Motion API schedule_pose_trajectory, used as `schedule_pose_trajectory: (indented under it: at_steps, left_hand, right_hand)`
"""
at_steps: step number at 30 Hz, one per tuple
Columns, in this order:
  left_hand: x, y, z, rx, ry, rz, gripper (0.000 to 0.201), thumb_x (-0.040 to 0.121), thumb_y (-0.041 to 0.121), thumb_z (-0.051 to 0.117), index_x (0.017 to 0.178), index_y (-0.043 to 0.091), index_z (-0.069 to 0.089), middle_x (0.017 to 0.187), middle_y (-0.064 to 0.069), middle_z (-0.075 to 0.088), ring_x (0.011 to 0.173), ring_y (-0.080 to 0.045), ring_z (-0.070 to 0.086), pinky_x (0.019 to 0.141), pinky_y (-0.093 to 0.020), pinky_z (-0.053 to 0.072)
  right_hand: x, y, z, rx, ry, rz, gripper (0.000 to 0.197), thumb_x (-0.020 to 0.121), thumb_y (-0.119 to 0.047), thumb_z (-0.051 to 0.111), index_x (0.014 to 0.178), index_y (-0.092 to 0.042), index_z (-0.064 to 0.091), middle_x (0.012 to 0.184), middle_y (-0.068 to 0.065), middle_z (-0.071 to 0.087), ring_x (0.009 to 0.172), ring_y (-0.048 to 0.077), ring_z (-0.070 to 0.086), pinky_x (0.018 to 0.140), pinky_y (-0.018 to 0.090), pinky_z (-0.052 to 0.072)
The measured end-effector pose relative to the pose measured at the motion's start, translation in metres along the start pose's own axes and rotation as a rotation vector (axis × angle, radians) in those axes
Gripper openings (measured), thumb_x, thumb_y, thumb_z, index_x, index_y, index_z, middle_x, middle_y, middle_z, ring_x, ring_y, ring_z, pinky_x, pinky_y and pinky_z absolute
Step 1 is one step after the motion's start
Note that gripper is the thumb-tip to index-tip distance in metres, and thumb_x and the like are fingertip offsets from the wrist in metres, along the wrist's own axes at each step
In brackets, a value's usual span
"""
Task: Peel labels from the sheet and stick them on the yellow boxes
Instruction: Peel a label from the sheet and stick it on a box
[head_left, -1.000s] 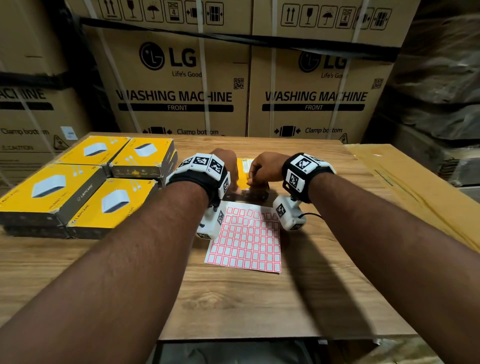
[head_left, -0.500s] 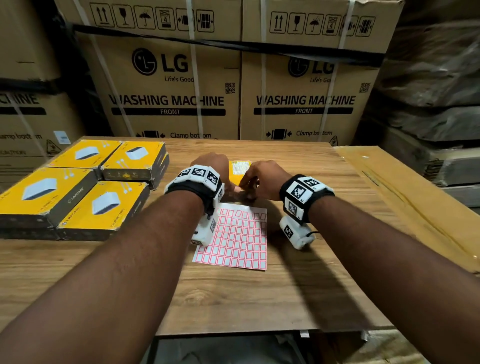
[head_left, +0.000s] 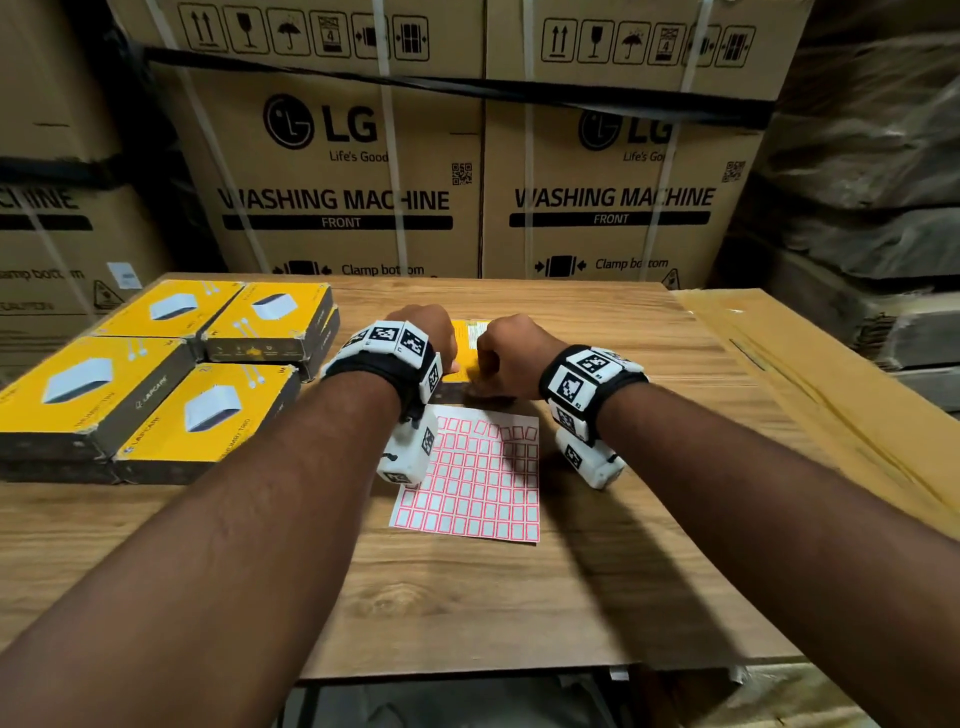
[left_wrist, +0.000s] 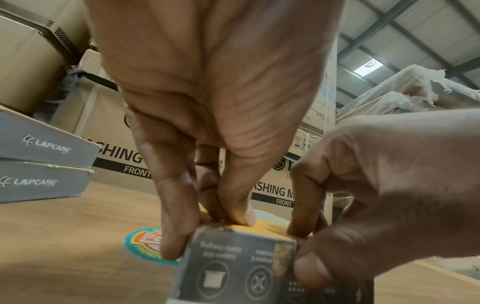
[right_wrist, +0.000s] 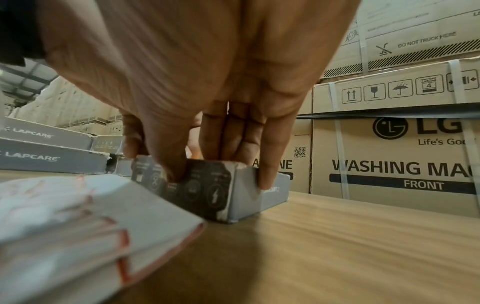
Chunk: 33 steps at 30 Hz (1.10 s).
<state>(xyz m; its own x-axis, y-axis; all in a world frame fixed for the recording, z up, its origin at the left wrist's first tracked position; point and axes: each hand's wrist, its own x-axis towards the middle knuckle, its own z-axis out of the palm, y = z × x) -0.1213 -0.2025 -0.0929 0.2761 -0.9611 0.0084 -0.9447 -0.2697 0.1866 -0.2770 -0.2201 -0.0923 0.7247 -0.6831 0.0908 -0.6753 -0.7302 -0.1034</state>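
A yellow box (head_left: 470, 345) with dark sides lies on the wooden table just beyond the label sheet (head_left: 472, 483), a white sheet of red-bordered labels. My left hand (head_left: 441, 348) grips the box's near left corner: in the left wrist view one of its fingers (left_wrist: 172, 236) runs down the side while others press on the yellow top (left_wrist: 270, 225). My right hand (head_left: 498, 358) grips the near right corner, thumb (right_wrist: 174, 170) on the dark front face (right_wrist: 207, 189), little finger down the right side. No loose label shows.
Several yellow boxes (head_left: 208, 410) are stacked on the table's left part. A flat brown cardboard sheet (head_left: 831, 389) lies along the right edge. Tall LG cartons (head_left: 337, 197) wall off the back. A round coloured sticker (left_wrist: 145, 242) shows beside the box.
My right hand, slightly raised half a second ago, has come down onto the box's near edge. My left hand stays at the box. The label sheet has not moved.
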Motion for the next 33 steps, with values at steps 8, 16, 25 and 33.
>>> schedule_pose_trajectory:
  at_steps: [8, 16, 25, 33]
  left_hand:
    - [-0.017, 0.008, -0.002, 0.077, -0.008, 0.07, 0.041, 0.061, 0.053, 0.085, 0.068, 0.019, 0.064, 0.074, -0.001, 0.067, 0.073, -0.023, 0.064, 0.063, -0.028, 0.049]
    - [-0.036, 0.019, -0.005, 0.174, -0.007, 0.097, 0.026, 0.07, 0.031, 0.084, 0.071, 0.016, 0.062, 0.076, -0.004, 0.063, 0.086, -0.029, 0.066, 0.067, -0.03, 0.05]
    - [-0.04, -0.004, -0.013, -0.018, -0.088, 0.038, 0.037, 0.074, 0.031, 0.083, 0.106, 0.019, 0.069, 0.102, 0.0, 0.066, 0.087, -0.016, 0.056, 0.072, -0.023, 0.041]
    - [-0.047, -0.004, -0.018, -0.338, -0.027, -0.078, 0.058, 0.078, 0.021, 0.078, 0.13, 0.012, 0.055, 0.113, -0.007, 0.065, 0.102, -0.024, 0.063, 0.087, -0.032, 0.053]
  right_hand:
    - [-0.01, 0.007, -0.003, 0.036, 0.014, -0.019, 0.026, 0.079, -0.03, 0.078, 0.099, -0.014, 0.072, 0.094, 0.0, 0.069, 0.08, 0.012, 0.058, 0.069, 0.02, 0.044]
    - [-0.012, 0.01, 0.0, 0.126, 0.031, 0.006, 0.024, 0.078, -0.026, 0.08, 0.098, -0.013, 0.074, 0.096, 0.0, 0.069, 0.082, 0.01, 0.058, 0.071, 0.019, 0.044]
    - [-0.013, 0.014, 0.003, 0.167, -0.058, 0.173, 0.055, 0.078, -0.047, 0.077, 0.123, -0.022, 0.058, 0.117, 0.005, 0.053, 0.104, 0.02, 0.052, 0.079, 0.027, 0.038]
    - [-0.007, 0.017, 0.005, 0.314, -0.006, 0.233, 0.066, 0.077, -0.031, 0.08, 0.135, -0.018, 0.051, 0.138, 0.005, 0.054, 0.122, 0.023, 0.052, 0.092, 0.028, 0.044]
